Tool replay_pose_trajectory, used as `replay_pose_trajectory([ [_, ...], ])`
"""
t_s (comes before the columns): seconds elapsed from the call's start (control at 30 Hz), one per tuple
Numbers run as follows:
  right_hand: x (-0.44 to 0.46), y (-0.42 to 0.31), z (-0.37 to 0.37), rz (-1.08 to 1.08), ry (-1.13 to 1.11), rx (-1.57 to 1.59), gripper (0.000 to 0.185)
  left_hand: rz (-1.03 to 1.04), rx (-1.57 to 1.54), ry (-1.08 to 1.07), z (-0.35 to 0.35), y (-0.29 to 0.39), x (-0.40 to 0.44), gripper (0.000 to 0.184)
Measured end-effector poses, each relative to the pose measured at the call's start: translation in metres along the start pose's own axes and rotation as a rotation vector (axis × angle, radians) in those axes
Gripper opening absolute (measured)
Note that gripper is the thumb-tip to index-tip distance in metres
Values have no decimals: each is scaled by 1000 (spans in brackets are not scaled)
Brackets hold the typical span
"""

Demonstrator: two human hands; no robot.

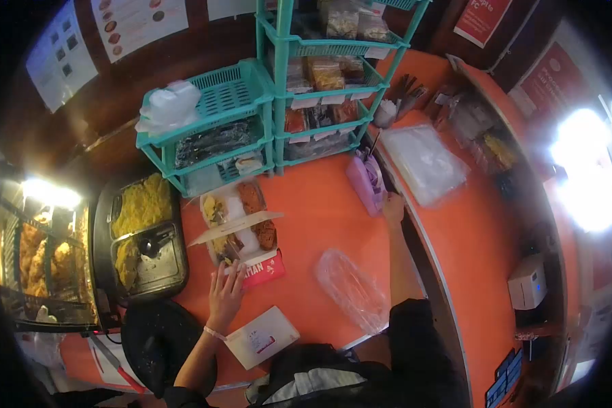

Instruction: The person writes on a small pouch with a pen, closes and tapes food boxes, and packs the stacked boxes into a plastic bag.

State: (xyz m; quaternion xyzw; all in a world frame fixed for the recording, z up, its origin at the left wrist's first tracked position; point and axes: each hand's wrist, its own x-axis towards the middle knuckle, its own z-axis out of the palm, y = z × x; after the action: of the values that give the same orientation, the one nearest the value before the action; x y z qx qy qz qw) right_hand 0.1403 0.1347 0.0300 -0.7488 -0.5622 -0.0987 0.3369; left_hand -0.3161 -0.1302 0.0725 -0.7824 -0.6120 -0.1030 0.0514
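Observation:
Two open food boxes [232,221] stand side by side on the orange counter, with fried chicken, white rice and yellow food inside. My left hand [226,291] is open, its fingers stretched against the near edge of the closer box, beside a red flap with white letters [265,269]. My right hand [392,207] reaches forward to a purple container [365,182] and its fingers are closed at the container's right side, partly hidden. Thin items stick up inside that container. A closed white box [262,337] lies near my left wrist.
A clear plastic bag [352,292] lies on the counter. Food trays [143,234] and a lit display case [44,258] stand left. Green racks [319,102] rise at the back. A bundle of plastic bags [425,163] lies right. A black round object [163,347] is near my left arm.

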Motion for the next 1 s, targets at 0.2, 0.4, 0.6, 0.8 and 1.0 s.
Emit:
replay_pose_trajectory([
  [0.2,12,52,39,269,-282,475,17,-1,-46,-12,3,0,-2,68],
  [0.4,-27,39,-14,731,-314,1004,9,-17,-90,-6,-2,1,2,65],
  [0.6,-49,64,54,646,-15,823,12,-78,-24,-5,-10,13,0,64],
  [0.8,-96,9,-25,925,-206,943,22,-209,-37,51,-9,44,-8,58],
  [1.0,-215,-185,-74,180,-612,1134,26,-321,-92,109,-8,80,2,55],
])
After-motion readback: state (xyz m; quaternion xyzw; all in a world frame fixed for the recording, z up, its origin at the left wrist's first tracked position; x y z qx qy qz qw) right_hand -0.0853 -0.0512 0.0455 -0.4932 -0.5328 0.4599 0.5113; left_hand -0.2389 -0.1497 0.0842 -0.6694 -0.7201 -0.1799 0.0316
